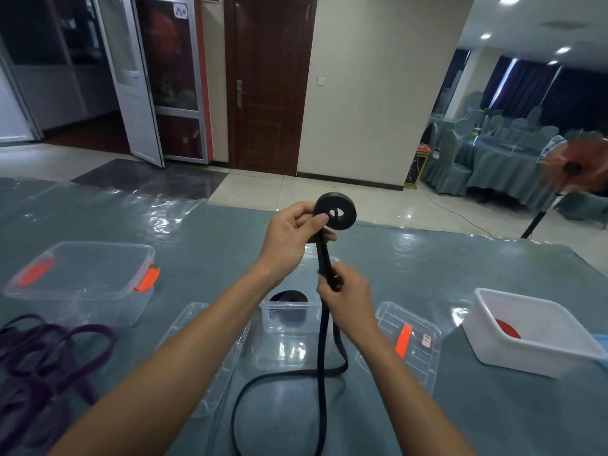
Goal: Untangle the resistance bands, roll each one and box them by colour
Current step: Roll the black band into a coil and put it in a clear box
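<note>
Left hand (289, 235): fingers (317, 221) curled, thumb pressed on the flat face of the coiled part of the black band (335, 212), which is held up above the tabletop (460, 274). Right hand (345, 296): fingers closed round the uncoiled strap just below the coil. The strap runs straight between the two hands.

Below the right hand the rest of the band hangs down and lies in a loose loop on the tabletop.

Behind the hands: open clear box (289, 324) with a black roll (289, 299) inside. A clear lid (197, 340) lies flat to its left, and a lid with orange latch (411, 343) to its right.

Far left: closed clear box (82, 281), with a tangle of purple bands (49, 357) in front of it.

Far right: white tub (543, 343), a red roll (508, 328) inside.
</note>
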The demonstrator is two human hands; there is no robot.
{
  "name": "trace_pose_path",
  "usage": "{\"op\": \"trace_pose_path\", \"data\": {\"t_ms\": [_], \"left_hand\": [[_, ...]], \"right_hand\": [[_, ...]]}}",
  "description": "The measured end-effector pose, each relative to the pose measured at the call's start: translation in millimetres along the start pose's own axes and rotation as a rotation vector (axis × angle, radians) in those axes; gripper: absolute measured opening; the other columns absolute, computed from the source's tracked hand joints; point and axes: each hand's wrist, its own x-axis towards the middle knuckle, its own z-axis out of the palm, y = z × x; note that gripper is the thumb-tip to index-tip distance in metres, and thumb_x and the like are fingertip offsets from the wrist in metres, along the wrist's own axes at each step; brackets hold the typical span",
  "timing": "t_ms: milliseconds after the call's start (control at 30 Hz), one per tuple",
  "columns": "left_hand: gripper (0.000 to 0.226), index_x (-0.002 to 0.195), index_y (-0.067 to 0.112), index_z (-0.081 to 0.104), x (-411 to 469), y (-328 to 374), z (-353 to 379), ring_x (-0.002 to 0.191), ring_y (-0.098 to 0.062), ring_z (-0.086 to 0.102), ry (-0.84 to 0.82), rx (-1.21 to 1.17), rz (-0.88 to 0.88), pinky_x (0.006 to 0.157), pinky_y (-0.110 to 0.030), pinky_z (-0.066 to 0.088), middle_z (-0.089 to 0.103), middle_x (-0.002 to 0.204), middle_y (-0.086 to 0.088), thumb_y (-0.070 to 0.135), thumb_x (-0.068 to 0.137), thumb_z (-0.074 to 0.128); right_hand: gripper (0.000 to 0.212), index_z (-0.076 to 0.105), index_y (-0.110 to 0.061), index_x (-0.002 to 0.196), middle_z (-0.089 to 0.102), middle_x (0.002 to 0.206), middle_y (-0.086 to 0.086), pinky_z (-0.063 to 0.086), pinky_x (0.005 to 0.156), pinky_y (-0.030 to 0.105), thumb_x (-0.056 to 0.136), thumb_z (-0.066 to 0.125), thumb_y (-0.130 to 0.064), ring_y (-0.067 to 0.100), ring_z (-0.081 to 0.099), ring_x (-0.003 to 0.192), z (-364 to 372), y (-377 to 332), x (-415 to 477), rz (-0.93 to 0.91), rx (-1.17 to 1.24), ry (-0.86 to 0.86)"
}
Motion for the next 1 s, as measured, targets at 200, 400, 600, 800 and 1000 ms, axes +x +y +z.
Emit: {"op": "trace_pose_path", "data": {"t_ms": [200, 400, 600, 800, 1000], "left_hand": [[0.013, 0.108, -0.001, 0.068, -11, -18, -10, 0.067, -0.025, 0.07, 0.01, 0.116, -0.031, 0.076, -0.038, 0.062, 0.073, 0.076, -0.006, 0.005, 0.097, 0.064], [0.014, 0.109, 0.009, 0.071, -12, -21, -28, 0.062, -0.02, 0.063, 0.085, 0.164, 0.01, 0.07, -0.041, 0.06, 0.067, 0.069, -0.008, 0.008, 0.098, 0.063], [0.016, 0.111, 0.009, 0.071, -2, -2, -15, 0.063, -0.014, 0.062, 0.067, 0.157, 0.151, 0.065, -0.026, 0.057, 0.069, 0.073, -0.004, 0.006, 0.098, 0.062], [0.015, 0.109, 0.009, 0.069, -2, -10, -23, 0.063, -0.021, 0.061, 0.096, 0.151, 0.127, 0.066, -0.033, 0.059, 0.069, 0.075, -0.004, 0.003, 0.098, 0.061], [0.011, 0.104, 0.012, 0.069, -9, -37, -39, 0.063, -0.019, 0.066, 0.108, 0.179, 0.019, 0.068, -0.029, 0.057, 0.07, 0.072, -0.003, 0.006, 0.099, 0.061]], "right_hand": [[0.014, 0.057, -0.022, 0.081, 0.066, 0.078, 0.004, 0.047, 0.059, 0.032, 0.095, 0.059, -0.021, 0.012, 0.054, 0.058, 2, 41, -25, 0.181, -0.087, -0.236], [0.01, 0.072, -0.02, 0.099, 0.066, 0.083, -0.006, 0.045, 0.07, 0.012, 0.096, 0.064, -0.014, 0.007, 0.057, 0.071, -44, 22, 11, 0.022, -0.137, -0.043], [0.028, 0.075, -0.02, 0.11, 0.066, 0.099, -0.007, 0.042, 0.083, 0.005, 0.088, 0.067, -0.004, -0.005, 0.058, 0.095, -89, -39, 57, -0.191, -0.077, 0.132], [0.025, 0.077, -0.019, 0.106, 0.07, 0.1, -0.004, 0.04, 0.076, 0.001, 0.088, 0.069, -0.003, -0.002, 0.061, 0.089, -68, -22, 44, -0.015, -0.044, 0.008], [0.019, 0.075, -0.017, 0.105, 0.071, 0.095, -0.005, 0.045, 0.077, 0.012, 0.088, 0.073, -0.008, 0.004, 0.064, 0.086, -18, 27, 1, 0.187, -0.038, -0.226]]}}
